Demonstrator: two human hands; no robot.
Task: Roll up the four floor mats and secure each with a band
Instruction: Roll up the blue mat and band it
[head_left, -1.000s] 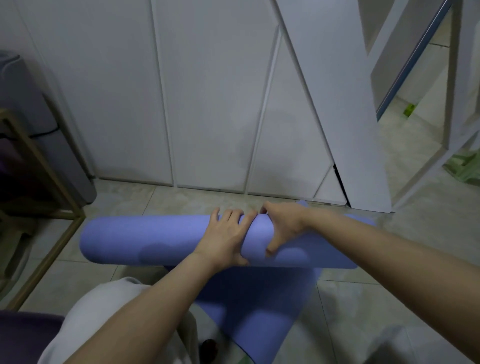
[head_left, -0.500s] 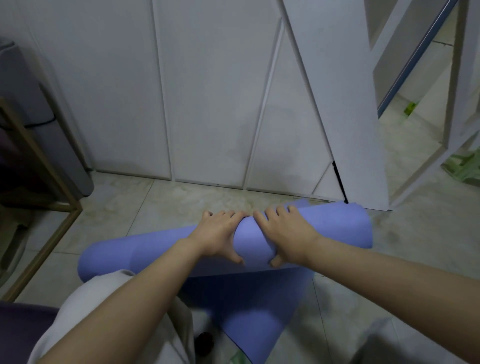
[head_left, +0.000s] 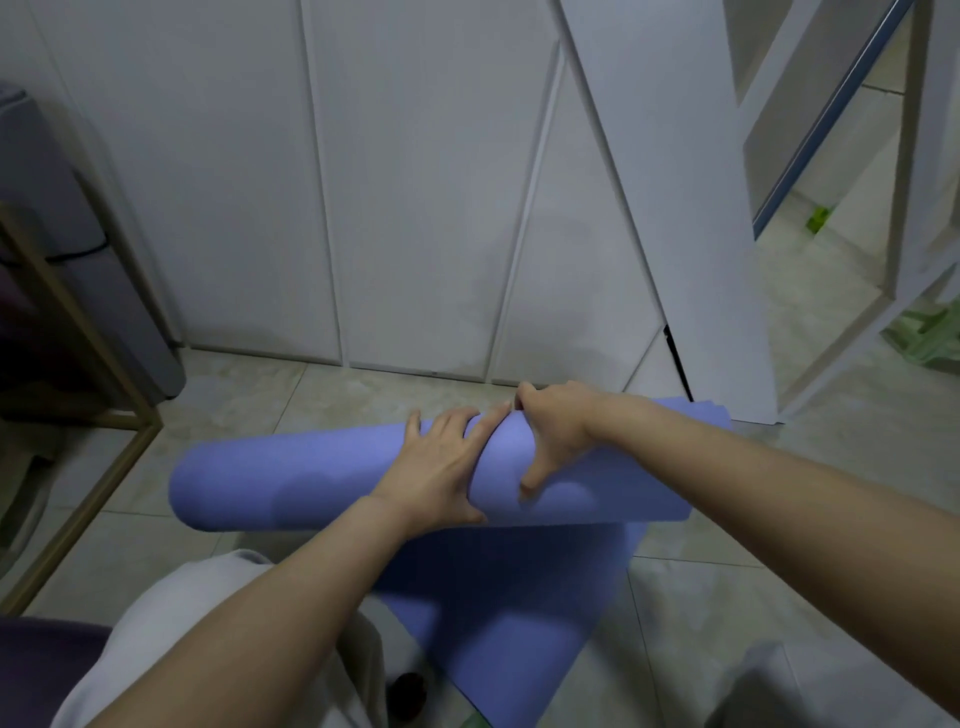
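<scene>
A lilac-blue floor mat (head_left: 291, 483) lies on the tiled floor as a thick roll running left to right. Its loose tail (head_left: 514, 618) spreads flat toward me under the roll. My left hand (head_left: 441, 462) lies over the top of the roll near its middle, fingers straight and spread, thumb against its near side. My right hand (head_left: 556, 431) grips the roll just to the right, fingers curled over the far side and thumb pressed into the near face. No band is in view.
White cupboard doors (head_left: 415, 208) stand close behind the roll, and one open door (head_left: 670, 218) leans out at the right. A gold-framed stand (head_left: 88, 374) and a grey unit (head_left: 62, 234) are at the left. My knee in pale trousers (head_left: 166, 639) is at the bottom left.
The roll's right end has dropped from its raised tilt and lies nearly level. My right hand has moved from flat on top to curling round the roll.
</scene>
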